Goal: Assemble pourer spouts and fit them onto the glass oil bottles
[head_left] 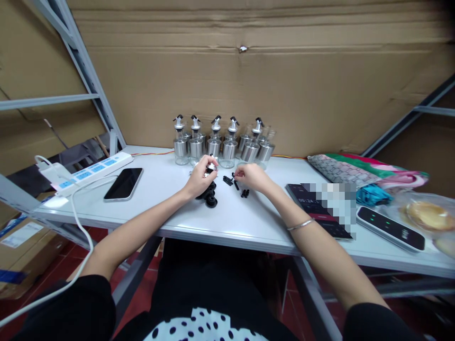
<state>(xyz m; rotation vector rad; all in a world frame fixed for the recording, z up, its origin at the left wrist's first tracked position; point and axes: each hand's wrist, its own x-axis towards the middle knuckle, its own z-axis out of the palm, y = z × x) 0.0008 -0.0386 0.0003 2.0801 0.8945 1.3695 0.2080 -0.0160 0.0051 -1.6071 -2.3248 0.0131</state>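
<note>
My left hand (199, 179) is closed around a small metal-and-black pourer cap (212, 166), held just above the white table (231, 222). My right hand (251, 177) pinches a small black plug (235, 176) beside a scatter of similar black pieces (244, 192). A pile of black rubber stoppers (209, 196) lies under my left hand. Behind both hands stands a row of several glass and steel oil bottles (220, 144), most topped with pourer spouts.
A black phone (123, 183) and a white power strip (88, 171) lie at the left. At the right are a dark tablet (313, 208), a black device (390, 227), folded cloth (355, 169) and bagged bread (424, 214). Cardboard walls stand behind.
</note>
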